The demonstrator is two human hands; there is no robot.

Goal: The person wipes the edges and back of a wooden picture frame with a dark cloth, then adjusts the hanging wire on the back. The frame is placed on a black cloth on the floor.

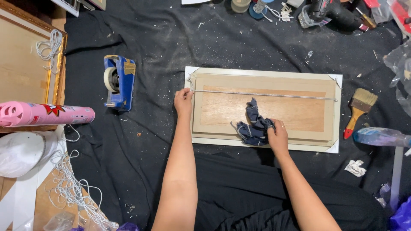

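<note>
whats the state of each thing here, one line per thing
picture frame: face down on the black cloth, back up
hanging cord: stretched taut across the back
left hand: pinching the cord's end
right hand: pressing the dark rag
dark rag: crumpled on the backing
tape dispenser: loaded, lying apart
paintbrush: lying untouched

The drill and gold-edged frame run past the edges.

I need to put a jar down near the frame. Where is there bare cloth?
Bare black cloth lies between the blue tape dispenser and the frame, and above the frame. The top right by the drill and the right edge by the paintbrush are crowded.
</note>
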